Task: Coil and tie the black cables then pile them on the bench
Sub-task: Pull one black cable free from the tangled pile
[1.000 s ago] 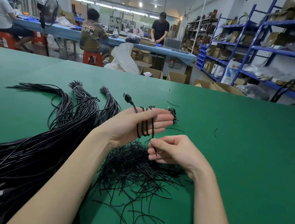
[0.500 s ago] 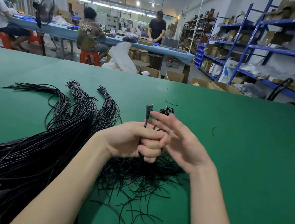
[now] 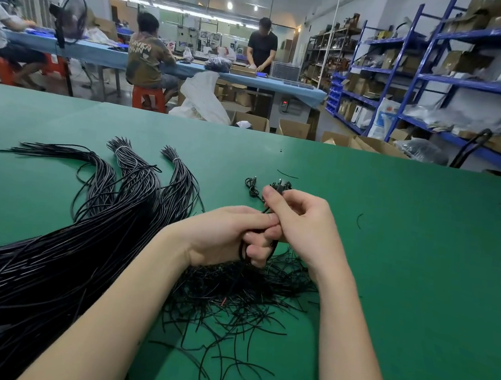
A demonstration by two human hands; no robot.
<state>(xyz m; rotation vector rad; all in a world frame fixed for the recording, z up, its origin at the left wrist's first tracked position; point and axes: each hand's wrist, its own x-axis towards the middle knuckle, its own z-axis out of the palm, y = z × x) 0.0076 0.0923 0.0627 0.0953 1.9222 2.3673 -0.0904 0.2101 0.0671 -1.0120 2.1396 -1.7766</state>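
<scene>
Step in hand, by judgement: securing a wound cable with a tie. The left hand (image 3: 227, 237) has its grip clenched around the coiled black cable (image 3: 243, 249), fingers curled over the loops, a black bend showing below the knuckles at 6 o'clock of the fist. The right hand (image 3: 298, 224) meets it from 3 o'clock, grip pinched, thumb and fingers drawn together on a thin strand at the top of the coil; whether this strand is a tie or the cable's own tail cannot be told. To do the step well, keep the left grip firm so the loops do not spring apart, wrap at the coil's middle, and twist snug before letting go. The coil is held above the green tabletop (image 3: 422, 274), over a scatter of short black ties (image 3: 228, 307) at 6 o'clock. Long uncoiled cables (image 3: 45, 259) lie at 9 o'clock. Small finished coils (image 3: 278, 185) lie at 12 o'clock, just beyond the hands; add this one to them.
</scene>
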